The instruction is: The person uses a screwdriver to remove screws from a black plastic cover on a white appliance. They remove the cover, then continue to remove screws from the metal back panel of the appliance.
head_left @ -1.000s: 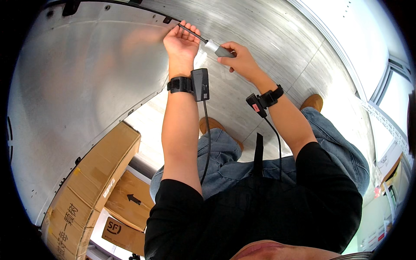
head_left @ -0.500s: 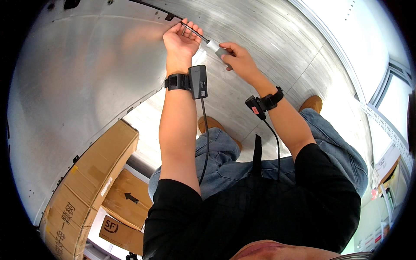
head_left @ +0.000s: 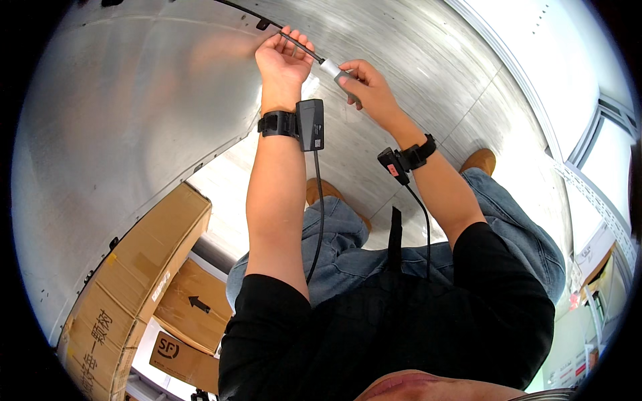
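My right hand (head_left: 370, 92) is closed round the grey handle of a screwdriver (head_left: 328, 65), with its light collar showing past the fingers. From there the long dark shaft slants up and left to the edge of a large metal panel (head_left: 154, 100). My left hand (head_left: 284, 63) is palm up at that edge, fingers curled along the shaft near its tip and thumb beside the panel. Where the tip ends is hidden at the fingertips. A small black clip (head_left: 263, 25) sits on the panel's edge, left of the tip.
Brown cardboard boxes (head_left: 134, 287) stand at the lower left beside the panel. Grey wood-look floor (head_left: 414, 47) lies under my hands. White framing (head_left: 588, 160) runs along the right. Cables (head_left: 319, 214) hang from the black wrist-strapped devices (head_left: 309, 125).
My left hand has shifted slightly right. The fingers of my right hand have moved a little on the handle, while the shaft stays against the panel's edge.
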`<state>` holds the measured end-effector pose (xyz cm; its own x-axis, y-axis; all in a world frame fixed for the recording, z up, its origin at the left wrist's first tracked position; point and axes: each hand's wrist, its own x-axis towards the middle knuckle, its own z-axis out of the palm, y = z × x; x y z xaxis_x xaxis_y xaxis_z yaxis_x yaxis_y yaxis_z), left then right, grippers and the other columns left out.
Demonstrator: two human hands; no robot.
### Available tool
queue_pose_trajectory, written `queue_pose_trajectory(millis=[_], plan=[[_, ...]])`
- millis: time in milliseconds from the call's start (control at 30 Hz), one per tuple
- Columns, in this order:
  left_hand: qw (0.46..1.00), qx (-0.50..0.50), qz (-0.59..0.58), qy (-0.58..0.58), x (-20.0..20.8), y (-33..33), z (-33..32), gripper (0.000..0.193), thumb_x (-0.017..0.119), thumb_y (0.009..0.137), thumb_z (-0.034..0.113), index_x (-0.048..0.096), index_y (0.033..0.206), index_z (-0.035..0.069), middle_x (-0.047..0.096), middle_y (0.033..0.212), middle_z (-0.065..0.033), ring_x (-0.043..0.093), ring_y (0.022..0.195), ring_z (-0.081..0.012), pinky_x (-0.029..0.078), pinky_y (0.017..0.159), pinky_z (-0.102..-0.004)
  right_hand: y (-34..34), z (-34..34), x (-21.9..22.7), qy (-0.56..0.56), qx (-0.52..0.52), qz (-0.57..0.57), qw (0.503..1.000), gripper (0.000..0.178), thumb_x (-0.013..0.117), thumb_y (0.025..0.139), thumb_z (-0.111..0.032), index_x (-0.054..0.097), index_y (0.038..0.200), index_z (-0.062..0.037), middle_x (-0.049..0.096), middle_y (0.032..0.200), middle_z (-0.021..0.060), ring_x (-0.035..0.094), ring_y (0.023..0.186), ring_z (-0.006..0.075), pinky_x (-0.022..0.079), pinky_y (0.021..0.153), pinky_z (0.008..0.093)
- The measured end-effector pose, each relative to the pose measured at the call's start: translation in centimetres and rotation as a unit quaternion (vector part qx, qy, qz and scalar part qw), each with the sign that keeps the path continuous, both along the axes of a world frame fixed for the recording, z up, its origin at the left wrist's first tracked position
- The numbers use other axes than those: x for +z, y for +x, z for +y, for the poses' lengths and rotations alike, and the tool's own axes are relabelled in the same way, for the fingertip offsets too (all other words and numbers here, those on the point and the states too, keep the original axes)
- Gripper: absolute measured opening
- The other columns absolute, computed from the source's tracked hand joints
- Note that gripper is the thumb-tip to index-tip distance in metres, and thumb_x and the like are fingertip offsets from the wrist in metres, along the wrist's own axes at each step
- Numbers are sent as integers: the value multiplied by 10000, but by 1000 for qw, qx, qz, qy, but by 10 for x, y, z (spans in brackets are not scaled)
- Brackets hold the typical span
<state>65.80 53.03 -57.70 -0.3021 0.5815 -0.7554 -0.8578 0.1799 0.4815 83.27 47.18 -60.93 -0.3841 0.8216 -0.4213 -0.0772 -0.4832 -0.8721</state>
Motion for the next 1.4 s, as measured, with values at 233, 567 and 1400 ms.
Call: queue_pose_trajectory(millis=[233,567,1400], plan=[[999,-1,47,23,-2,8,-2,245,361,916,177,541,967,19,548,861,-78,527,761,-220,453,713,-371,-6,-4,-15,104,-48,-61,992,334,680,776,-145,596,1086,-55,576,857,59,554,798,161,469,720,307],[998,-8,57,12,-1,8,-2,246,359,914,186,542,956,26,530,835,-74,520,740,-219,438,687,-375,-1,-2,7,114,18,-127,985,391,718,733,-190,574,1077,-76,629,945,135,611,838,226,479,751,348],[998,-24,40,47,-10,4,-5,243,368,875,178,541,913,12,535,847,-105,512,745,-236,439,700,-384,-7,-14,-1,104,-7,-142,984,403,730,701,-104,585,1075,-70,540,888,64,543,813,173,461,732,319]])
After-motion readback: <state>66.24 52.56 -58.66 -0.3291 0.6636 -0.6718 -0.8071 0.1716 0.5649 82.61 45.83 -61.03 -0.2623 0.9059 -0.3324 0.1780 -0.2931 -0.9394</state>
